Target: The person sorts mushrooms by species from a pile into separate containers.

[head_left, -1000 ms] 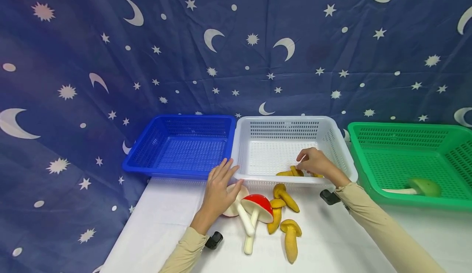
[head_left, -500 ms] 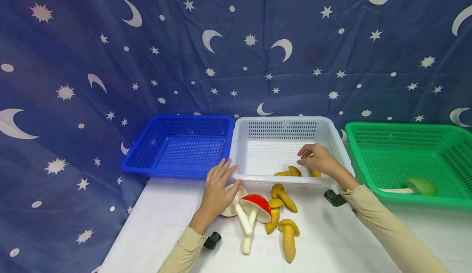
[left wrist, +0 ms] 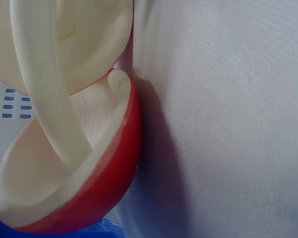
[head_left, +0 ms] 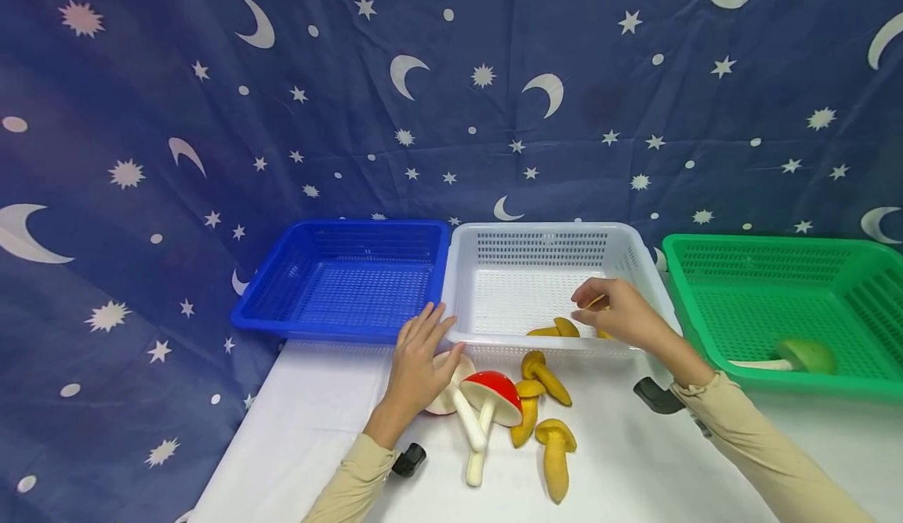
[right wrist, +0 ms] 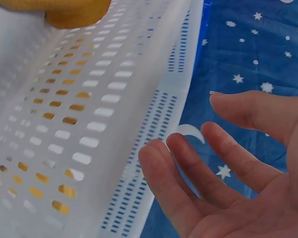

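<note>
My right hand [head_left: 615, 313] is over the front right of the white basket [head_left: 672, 315], its fingers relaxed and apart, with nothing between them in the right wrist view. Yellow mushrooms [head_left: 566, 327] lie inside by the front wall, partly hidden by that hand. My left hand [head_left: 416, 370] spreads its fingers at the rims where the blue basket [head_left: 339, 328] and the white one meet. Below its palm are two red-capped mushrooms with white stems, one [head_left: 494, 394] lying across the other [left wrist: 89, 198], which the hand partly covers.
Several yellow mushrooms [head_left: 555, 460] lie on the white tablecloth [head_left: 635, 468] in front of the white basket. To the right stands a green basket [head_left: 783, 382] holding a green-capped mushroom [head_left: 811, 357]. Behind the baskets hangs a dark blue star-and-moon cloth [head_left: 458, 154].
My right hand has drawn up and right, away from the yellow mushrooms at the white basket's front wall, and its wrist has swung right. The left hand stays in place.
</note>
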The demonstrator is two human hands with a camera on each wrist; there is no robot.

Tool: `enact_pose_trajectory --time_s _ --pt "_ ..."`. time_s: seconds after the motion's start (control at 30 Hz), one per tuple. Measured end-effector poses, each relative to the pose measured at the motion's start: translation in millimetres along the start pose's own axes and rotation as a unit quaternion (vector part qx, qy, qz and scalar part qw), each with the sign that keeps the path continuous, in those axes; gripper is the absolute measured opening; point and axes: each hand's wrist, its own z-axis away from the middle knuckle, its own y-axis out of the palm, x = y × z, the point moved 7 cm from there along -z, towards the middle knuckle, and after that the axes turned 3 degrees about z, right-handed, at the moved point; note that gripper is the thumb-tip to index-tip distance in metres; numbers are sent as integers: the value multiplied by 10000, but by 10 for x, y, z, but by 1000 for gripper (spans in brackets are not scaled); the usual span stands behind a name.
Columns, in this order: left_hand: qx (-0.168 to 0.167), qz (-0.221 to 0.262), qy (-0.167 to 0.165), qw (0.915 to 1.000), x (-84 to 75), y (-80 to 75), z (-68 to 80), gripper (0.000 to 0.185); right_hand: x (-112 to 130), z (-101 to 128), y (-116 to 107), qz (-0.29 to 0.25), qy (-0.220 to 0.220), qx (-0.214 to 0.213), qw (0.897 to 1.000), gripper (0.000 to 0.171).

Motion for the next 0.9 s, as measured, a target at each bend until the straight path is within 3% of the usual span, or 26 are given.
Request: enact_pose_trajectory --time_s 0.67,0.9 --pt "-109 -30 149 9998 -14 10 -9 40 361 445 38 53 -588 -325 9977 15" --pt "-68 -29 83 9999 -2 13 4 40 411 555 126 24 -590 -168 9981 17"
